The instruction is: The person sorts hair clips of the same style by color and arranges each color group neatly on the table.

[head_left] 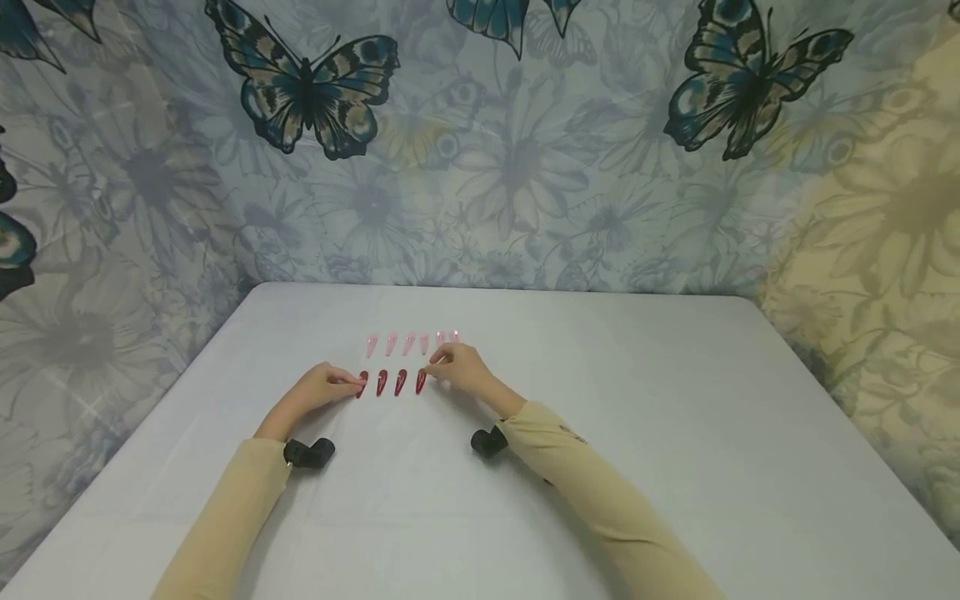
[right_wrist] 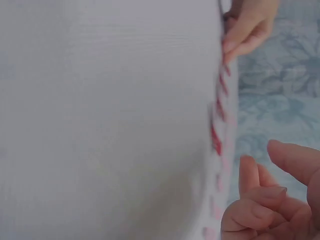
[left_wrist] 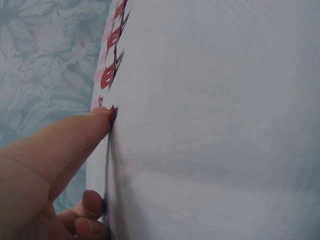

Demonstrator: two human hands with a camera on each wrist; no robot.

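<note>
Several red snap hair clips (head_left: 401,382) lie in a row on the white table, spaced apart and roughly parallel. My left hand (head_left: 324,388) is at the left end of this row, its thumb and fingertip pinching the leftmost red hair clip (left_wrist: 112,115). At the other end, my right hand (head_left: 459,367) hovers beside the rightmost red hair clip (right_wrist: 215,140). Its thumb stands apart from its loosely bent fingers (right_wrist: 248,172), with nothing visible between them. Behind the red row runs a row of pink snap hair clips (head_left: 408,342); my right hand is just in front of its right end.
The white table (head_left: 675,417) reaches back to a wall covering (head_left: 517,167) with flowers and butterflies. Black wrist cameras (head_left: 309,454) sit on both forearms, low over the tabletop.
</note>
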